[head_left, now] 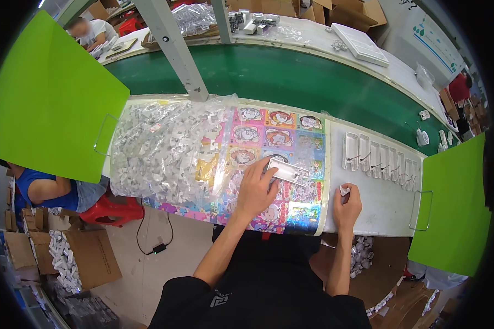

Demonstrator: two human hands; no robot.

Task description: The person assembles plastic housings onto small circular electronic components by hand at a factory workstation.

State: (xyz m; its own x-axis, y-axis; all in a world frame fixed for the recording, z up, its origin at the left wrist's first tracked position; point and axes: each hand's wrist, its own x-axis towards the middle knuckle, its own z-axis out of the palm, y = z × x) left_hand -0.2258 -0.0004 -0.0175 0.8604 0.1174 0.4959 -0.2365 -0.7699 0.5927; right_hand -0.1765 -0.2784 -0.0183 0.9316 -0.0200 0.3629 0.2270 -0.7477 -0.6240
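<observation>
And here's the left hand [256,189], gripping a white casing [286,171] at its left end above the patterned mat [280,140], open side up, likely to keep the hollow in sight. The right hand [348,208] pinches a small white piece [344,190], too hidden to identify. Wired casings [364,145] line up on the worktop [362,216], seemingly for easy reach.
</observation>
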